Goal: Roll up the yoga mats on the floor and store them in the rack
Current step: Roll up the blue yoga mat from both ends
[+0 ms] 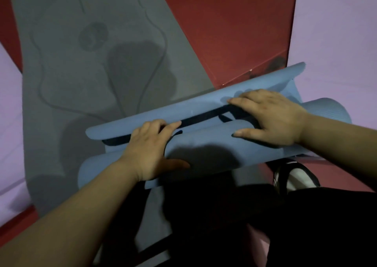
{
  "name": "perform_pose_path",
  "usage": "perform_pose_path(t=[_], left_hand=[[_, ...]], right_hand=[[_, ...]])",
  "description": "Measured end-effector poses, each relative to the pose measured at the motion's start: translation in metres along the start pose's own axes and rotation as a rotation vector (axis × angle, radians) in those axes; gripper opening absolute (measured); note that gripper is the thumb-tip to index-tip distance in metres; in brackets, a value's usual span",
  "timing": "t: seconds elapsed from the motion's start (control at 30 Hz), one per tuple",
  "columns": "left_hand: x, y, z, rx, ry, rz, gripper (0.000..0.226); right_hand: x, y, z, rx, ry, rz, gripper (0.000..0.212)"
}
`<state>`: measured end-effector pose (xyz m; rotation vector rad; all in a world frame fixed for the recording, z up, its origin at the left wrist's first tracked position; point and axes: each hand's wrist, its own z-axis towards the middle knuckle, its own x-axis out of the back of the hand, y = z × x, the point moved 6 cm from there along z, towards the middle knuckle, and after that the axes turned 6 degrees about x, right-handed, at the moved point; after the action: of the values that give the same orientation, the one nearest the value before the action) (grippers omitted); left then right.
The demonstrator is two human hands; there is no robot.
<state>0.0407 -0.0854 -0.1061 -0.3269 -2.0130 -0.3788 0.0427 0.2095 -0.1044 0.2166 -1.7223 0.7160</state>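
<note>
1. I see the blue mat (pixel 204 144), partly rolled, lying across the grey mat (pixel 81 66) on the floor
2. Left hand (pixel 150 150) curls round the roll; right hand (pixel 271 117) presses flat, fingers straight
3. I'd keep ends aligned, rolling tight

Seemingly open grey mat (pixel 81 72) ahead
</note>
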Motion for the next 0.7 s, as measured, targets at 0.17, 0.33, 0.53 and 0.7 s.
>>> perform_pose_path(t=[0.17,0.33,0.53,0.7], left_hand=[[0.003,-0.002,-0.005,0.091,0.037,0.025,0.116],[0.002,-0.01,0.004,0.101,0.003,-0.009,0.115],[0.007,-0.013,0.01,0.13,-0.012,-0.007,0.108],[-0.003,0.008,-0.014,0.247,0.119,-0.019,0.089]], right_hand=[[-0.001,0.012,0.012,-0.067,-0.071,-0.003,0.096],[0.004,0.007,0.008,-0.142,-0.033,-0.036,0.094],[0.002,0.004,0.007,-0.164,-0.055,-0.088,0.09],[0.011,0.017,0.027,-0.19,-0.006,-0.051,0.085]])
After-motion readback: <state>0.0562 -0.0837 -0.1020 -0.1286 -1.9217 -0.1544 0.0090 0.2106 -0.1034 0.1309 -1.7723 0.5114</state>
